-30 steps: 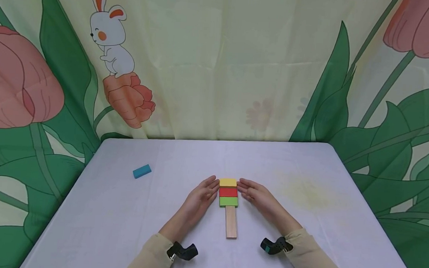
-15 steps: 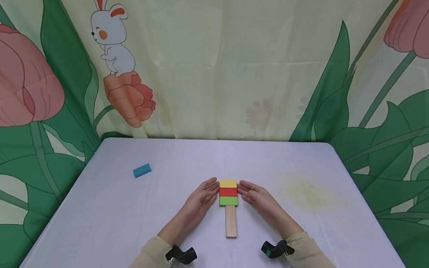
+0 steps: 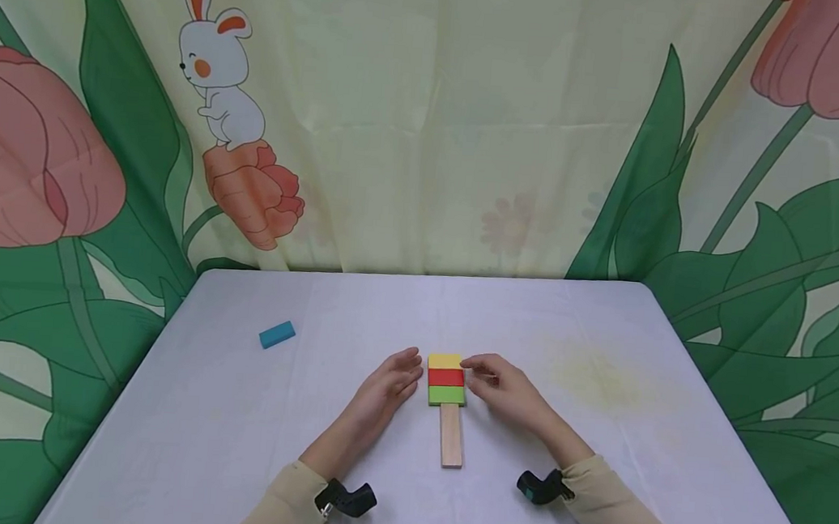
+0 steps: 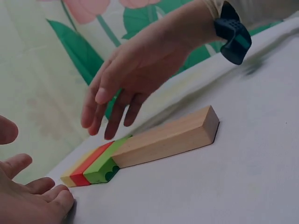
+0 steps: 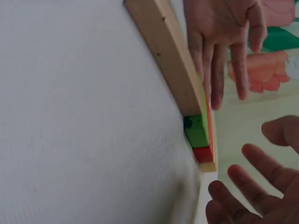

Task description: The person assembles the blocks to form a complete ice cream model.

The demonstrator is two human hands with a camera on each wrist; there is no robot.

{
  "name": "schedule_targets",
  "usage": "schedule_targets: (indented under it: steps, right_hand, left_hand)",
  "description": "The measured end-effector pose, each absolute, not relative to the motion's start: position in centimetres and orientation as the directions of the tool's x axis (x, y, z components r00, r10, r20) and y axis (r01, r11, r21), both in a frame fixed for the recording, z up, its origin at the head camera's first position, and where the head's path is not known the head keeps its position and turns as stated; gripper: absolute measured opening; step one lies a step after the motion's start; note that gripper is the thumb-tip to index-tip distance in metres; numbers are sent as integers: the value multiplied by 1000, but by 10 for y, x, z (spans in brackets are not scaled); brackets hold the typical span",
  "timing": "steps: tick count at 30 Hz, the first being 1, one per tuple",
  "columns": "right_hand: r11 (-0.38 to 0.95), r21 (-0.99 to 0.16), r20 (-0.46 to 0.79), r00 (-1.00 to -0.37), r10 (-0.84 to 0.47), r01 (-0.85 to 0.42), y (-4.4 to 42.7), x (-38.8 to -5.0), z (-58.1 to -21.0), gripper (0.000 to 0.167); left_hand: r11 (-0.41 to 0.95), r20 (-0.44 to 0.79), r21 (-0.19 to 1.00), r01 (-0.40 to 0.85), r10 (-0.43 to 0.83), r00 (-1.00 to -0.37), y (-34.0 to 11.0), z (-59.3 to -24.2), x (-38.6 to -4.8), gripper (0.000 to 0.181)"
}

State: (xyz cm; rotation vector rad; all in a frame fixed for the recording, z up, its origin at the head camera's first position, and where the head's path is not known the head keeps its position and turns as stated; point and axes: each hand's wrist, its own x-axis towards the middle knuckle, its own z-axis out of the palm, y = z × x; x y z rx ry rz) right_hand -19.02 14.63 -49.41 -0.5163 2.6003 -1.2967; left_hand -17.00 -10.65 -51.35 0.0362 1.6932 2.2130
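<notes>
Yellow [image 3: 445, 361], red [image 3: 445, 377] and green [image 3: 447, 395] blocks lie side by side in a row on the table. A long plain wooden block [image 3: 452, 436] meets the green one's near side like a stick. The left hand [image 3: 386, 385], fingers loosely extended, is just left of the row with a small gap. To the right of the row is the right hand [image 3: 504, 388], its fingers slightly bent near the yellow and red blocks. In the left wrist view, the right hand [image 4: 135, 74] hovers above the blocks, holding nothing.
A blue block [image 3: 277, 334] lies apart at the table's far left. The white-covered table [image 3: 196, 425] ends at a printed curtain [image 3: 428, 133]. Each wrist bears a small black camera [image 3: 348, 499].
The left hand has drawn slightly left, away from the blocks. The right hand's fingers have bent a little more. The blocks keep their arrangement.
</notes>
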Motion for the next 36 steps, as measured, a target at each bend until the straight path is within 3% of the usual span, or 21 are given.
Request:
schedule_targets:
  steps: [5, 9, 25, 31, 36]
  right_hand:
    - [635, -526, 144, -795, -589, -565, 147, -190, -495, 30]
    - [612, -414, 142, -712, -687, -673, 149, -191, -497, 33]
    - [649, -374, 1, -700, -714, -662, 146, -193, -494, 38]
    - [648, -394, -10, -702, -712, -652, 147, -193, -494, 38]
    - [644, -410, -15, -701, -713, -646, 145, -192, -494, 36]
  left_hand:
    - [-141, -205, 959, -247, 259, -944, -114, -511, -172, 55]
    - [-101, -218, 963, -249, 244, -945, -121, -510, -171, 54]
    - [110, -222, 973, -205, 176, -959, -164, -496, -179, 50]
    - [353, -134, 931, -89, 103, -986, -197, -501, -188, 48]
    - [636, 7, 770, 39, 52, -999, -220, -509, -191, 49]
